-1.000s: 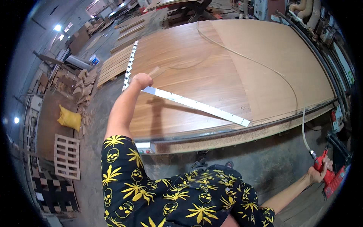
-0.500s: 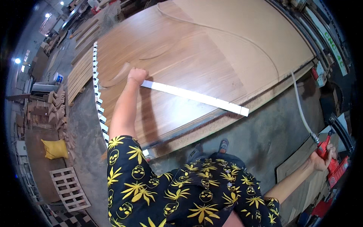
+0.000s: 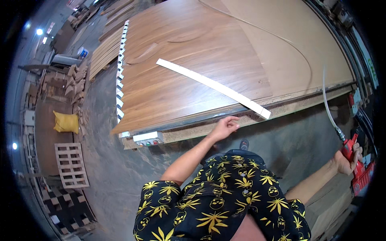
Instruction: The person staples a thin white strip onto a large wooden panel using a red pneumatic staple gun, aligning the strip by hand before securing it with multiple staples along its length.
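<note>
My left hand [image 3: 225, 127] hangs in front of the table's near edge, its fingers loosely bent and nothing in them. Just beyond it, a long white strip [image 3: 209, 83] lies slantwise over a wood-grain panel [image 3: 189, 52], its right end jutting past the near edge. Out to the right, my right hand [image 3: 346, 160] is closed round the grip of a red pneumatic nail gun [image 3: 362, 176]. A pale air hose [image 3: 327, 102] joins the gun by a metal coupling. The fingers on the grip are partly hidden.
A plain brown board [image 3: 289, 24] covers the table's right side, with hose across it. A control box with coloured buttons [image 3: 148, 138] sits under the near left edge. On the left are stacked planks [image 3: 105, 52], a yellow sack [image 3: 66, 122] and a slatted pallet [image 3: 71, 164].
My left hand has let go of the white strip's left end and come back toward me, off the panel. The strip stays on the panel. My right hand still holds the nail gun.
</note>
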Available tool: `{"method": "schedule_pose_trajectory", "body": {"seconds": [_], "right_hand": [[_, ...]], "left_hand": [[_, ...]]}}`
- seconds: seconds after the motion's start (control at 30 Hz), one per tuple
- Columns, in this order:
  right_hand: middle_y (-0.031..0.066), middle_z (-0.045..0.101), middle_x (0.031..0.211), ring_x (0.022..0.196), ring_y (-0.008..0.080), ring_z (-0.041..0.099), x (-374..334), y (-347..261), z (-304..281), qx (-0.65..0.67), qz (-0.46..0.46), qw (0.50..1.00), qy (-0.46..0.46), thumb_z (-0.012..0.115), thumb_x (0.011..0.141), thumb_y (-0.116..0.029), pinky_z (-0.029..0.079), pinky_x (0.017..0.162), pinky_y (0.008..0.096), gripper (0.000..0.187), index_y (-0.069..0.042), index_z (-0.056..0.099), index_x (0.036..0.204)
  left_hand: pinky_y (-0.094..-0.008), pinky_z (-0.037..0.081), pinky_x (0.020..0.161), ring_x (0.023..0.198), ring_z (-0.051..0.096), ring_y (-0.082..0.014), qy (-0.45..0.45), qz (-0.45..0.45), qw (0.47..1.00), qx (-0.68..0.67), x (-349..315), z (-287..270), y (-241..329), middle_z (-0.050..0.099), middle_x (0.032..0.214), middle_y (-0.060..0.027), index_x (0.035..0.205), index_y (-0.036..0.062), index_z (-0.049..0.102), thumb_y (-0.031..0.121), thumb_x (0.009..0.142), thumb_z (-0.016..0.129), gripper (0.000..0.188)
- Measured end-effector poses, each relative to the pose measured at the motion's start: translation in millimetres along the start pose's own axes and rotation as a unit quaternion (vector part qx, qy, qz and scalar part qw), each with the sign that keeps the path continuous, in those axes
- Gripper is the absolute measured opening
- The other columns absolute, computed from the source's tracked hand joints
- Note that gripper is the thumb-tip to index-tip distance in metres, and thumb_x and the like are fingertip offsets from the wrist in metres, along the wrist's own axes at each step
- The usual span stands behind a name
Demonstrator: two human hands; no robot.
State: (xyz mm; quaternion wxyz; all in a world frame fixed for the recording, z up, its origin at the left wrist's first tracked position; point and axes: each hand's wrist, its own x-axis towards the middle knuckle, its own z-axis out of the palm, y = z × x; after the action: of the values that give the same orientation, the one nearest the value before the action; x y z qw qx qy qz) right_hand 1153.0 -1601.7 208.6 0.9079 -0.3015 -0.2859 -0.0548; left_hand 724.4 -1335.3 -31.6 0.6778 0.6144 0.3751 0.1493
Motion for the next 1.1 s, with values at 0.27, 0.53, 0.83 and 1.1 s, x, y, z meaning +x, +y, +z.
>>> {"method": "schedule_pose_trajectory", "body": {"seconds": [0.27,0.53,0.83,1.1], "right_hand": [[0.005,0.043,0.081,0.089,0.0215,0.049,46.0,27.3,-16.7,0.119,0.107,0.987,-0.021,0.055,0.08,0.002,0.04,0.089,0.0382,0.019,-0.012,0.047,0.07],[0.0076,0.054,0.087,0.092,0.0256,0.056,79.6,40.0,-61.1,0.099,0.127,0.981,0.11,0.059,0.079,0.001,0.046,0.091,0.0421,0.008,-0.006,0.056,0.075],[0.012,0.06,0.095,0.09,0.0254,0.059,94.3,66.2,-100.8,0.121,0.154,0.969,0.15,0.058,0.078,0.001,0.048,0.091,0.0398,0.01,0.001,0.059,0.088],[0.0071,0.049,0.084,0.085,0.0216,0.05,84.0,78.2,-78.3,0.21,0.155,0.963,0.062,0.057,0.079,0.0,0.041,0.082,0.0352,0.009,-0.003,0.051,0.084]], "left_hand": [[-0.0295,0.053,0.081,0.101,0.064,-0.0138,0.073,-0.15,0.92,-0.355,73.7,110.6,13.0,0.066,0.118,-0.0052,0.13,0.0059,0.053,0.039,0.1,0.059,0.045],[-0.0269,0.05,0.069,0.081,0.064,-0.0125,0.204,-0.066,0.93,-0.298,54.3,121.7,9.6,0.069,0.096,-0.0058,0.118,0.0032,0.055,0.017,0.098,0.062,0.025],[-0.0276,0.049,0.073,0.085,0.062,-0.0122,0.426,-0.05,0.898,-0.098,-136.4,88.8,-64.7,0.068,0.105,-0.0056,0.128,-0.0009,0.053,0.005,0.093,0.061,0.036],[-0.0248,0.046,0.069,0.075,0.052,-0.0069,0.333,-0.121,0.935,-0.028,-192.5,93.7,-39.7,0.058,0.084,0.0021,0.13,-0.0003,0.058,0.006,0.094,0.062,0.036]]}}
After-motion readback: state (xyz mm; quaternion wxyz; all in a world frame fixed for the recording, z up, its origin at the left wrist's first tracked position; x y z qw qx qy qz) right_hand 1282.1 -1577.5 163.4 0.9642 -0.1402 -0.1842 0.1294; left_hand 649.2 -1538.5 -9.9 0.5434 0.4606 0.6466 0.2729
